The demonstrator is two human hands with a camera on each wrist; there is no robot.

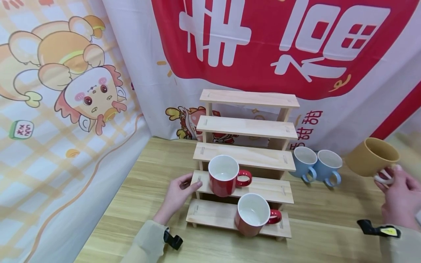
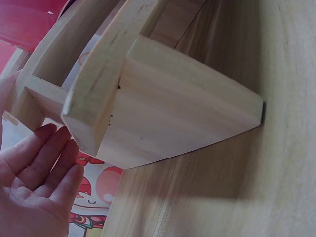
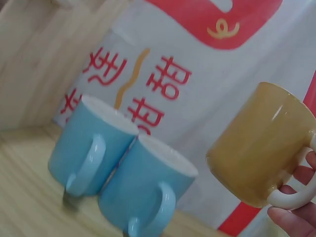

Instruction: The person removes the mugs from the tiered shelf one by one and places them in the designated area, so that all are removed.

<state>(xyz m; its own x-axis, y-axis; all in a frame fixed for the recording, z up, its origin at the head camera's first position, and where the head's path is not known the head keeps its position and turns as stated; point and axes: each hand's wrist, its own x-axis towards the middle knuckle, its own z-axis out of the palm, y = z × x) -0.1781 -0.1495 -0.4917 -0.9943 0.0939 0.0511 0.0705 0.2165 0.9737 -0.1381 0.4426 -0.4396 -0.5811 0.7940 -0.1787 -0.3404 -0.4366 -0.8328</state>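
Observation:
In the head view, my left hand (image 1: 179, 193) holds the left end of a stepped wooden rack (image 1: 246, 128), thumb over a low step. The left wrist view has the fingers (image 2: 47, 163) bent at that board's end. A red mug (image 1: 223, 175) with a white inside stands on the second step from the bottom. Below it, another red mug (image 1: 252, 214) is on the lowest step, handle to the right. At the far right, my right hand (image 1: 401, 197) grips a tan mug (image 3: 264, 145) by its white handle, the mug tilted and raised above the table.
Two light blue mugs (image 3: 94, 148) stand side by side right of the rack, handles toward me. A printed cloth (image 1: 138, 65) hangs behind the wooden table (image 1: 125, 204) and along its left side.

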